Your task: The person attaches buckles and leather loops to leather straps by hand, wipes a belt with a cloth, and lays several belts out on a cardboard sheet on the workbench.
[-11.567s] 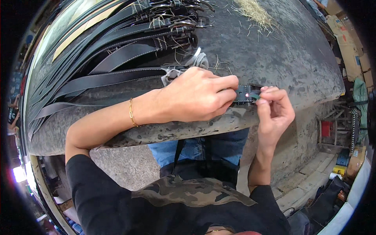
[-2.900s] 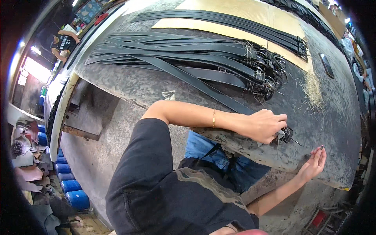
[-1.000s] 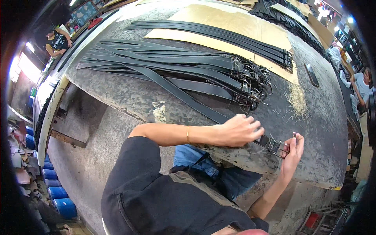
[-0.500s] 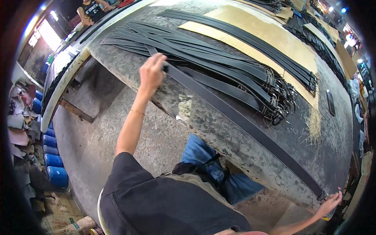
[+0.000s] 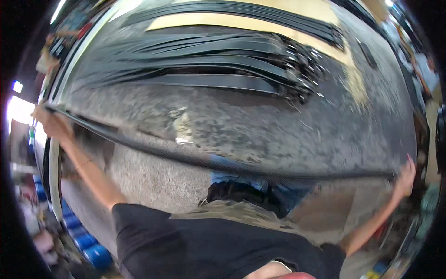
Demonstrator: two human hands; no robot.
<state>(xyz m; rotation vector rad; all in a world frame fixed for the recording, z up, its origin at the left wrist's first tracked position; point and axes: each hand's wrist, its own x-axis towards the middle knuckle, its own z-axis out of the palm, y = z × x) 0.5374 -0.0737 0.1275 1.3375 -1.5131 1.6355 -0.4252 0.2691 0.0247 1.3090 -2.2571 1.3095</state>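
A long black belt (image 5: 195,160) stretches between my two hands, smeared by motion and sagging a little across the table's near edge. At the far left, my left hand (image 5: 52,122) is closed on one end of it. Its other end is gripped by my right hand (image 5: 405,179) at the far right; any buckle there is too blurred to make out. Beyond the belt, a pile of black belts (image 5: 200,60) lies on the grey mottled table (image 5: 241,121). Their metal buckles (image 5: 299,69) are bunched at the right end of the pile.
A neat row of black belts (image 5: 232,10) lies over tan cardboard (image 5: 195,21) at the back. Straw-like strands (image 5: 357,88) and a dark flat piece (image 5: 367,55) are to the right. Blue drums (image 5: 95,253) stand at lower left. Another person (image 5: 51,51) is at upper left.
My left hand has swung out to the far left and my right hand has risen. The belt has left the tabletop and now spans in front of me. My view has turned.
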